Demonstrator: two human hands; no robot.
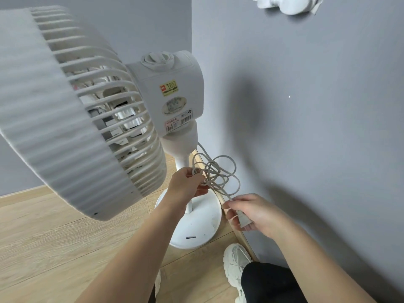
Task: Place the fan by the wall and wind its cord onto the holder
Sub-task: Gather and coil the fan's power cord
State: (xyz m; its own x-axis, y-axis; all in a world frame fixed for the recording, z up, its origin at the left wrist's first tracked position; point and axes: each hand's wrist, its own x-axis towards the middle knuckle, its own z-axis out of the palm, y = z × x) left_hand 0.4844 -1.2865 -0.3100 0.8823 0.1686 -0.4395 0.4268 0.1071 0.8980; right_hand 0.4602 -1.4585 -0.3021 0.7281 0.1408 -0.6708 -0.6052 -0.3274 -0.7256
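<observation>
A white pedestal fan (pixel 172 92) stands on its round base (pixel 196 228) close to the grey wall (pixel 317 127). Its large ribbed head fills the upper left. The grey cord (pixel 220 171) leaves the neck and hangs in several loose loops beside the pole. My left hand (pixel 185 186) grips those loops next to the pole. My right hand (pixel 251 213) holds the white plug (pixel 243 221) at the cord's end, low by the skirting. The cord holder itself is not visible to me.
A white fitting (pixel 288 4) is fixed high on the wall at the top right. The floor (pixel 54 237) is light wood. My white shoe (pixel 236 263) and a dark trouser leg sit just below the fan's base.
</observation>
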